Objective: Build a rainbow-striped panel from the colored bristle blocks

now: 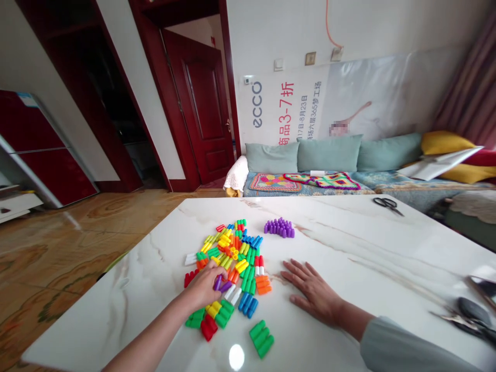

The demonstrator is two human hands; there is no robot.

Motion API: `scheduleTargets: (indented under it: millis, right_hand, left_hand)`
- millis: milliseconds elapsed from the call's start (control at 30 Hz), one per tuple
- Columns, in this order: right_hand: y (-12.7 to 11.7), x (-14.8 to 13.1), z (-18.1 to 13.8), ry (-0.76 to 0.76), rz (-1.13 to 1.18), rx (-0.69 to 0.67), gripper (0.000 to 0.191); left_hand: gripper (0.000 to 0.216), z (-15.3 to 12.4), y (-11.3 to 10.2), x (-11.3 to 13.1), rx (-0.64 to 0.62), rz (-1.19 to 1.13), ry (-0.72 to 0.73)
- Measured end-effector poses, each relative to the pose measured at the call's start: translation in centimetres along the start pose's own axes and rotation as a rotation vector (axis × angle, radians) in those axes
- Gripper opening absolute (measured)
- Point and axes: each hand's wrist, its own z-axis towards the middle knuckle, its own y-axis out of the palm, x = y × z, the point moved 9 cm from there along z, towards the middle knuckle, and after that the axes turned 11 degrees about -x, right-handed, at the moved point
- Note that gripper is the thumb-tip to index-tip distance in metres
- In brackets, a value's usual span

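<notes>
My left hand reaches into a loose pile of small bullet-shaped plastic pieces, its fingers closed on purple plastic pieces. Around it lie green pieces, yellow pieces, orange pieces, blue pieces, white pieces and red pieces, many joined side by side in short rows. Flat on the tabletop, right of the pile, my right hand has its fingers spread and holds nothing. Behind the hands, a block of upright purple pieces stands apart from the pile.
The white marble-patterned table carries black scissors at the far right. More scissors and a dark rounded object lie near the right edge. A green row sits near the front. Beyond stands a sofa with cushions.
</notes>
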Motion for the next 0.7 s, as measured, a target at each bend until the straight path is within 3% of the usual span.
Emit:
scheduleTargets:
  millis: [267,700]
  right_hand:
    - [-0.5,-0.4,-0.2,-0.005,0.038,-0.002,0.064]
    - [-0.5,-0.2,-0.2,-0.01,0.034,0.012,0.063]
  left_hand:
    - [0.024,0.3,1.0,0.4,0.107,0.109,0.024]
    - [0.024,-0.6,0.9,0.2,0.201,-0.061,0.093]
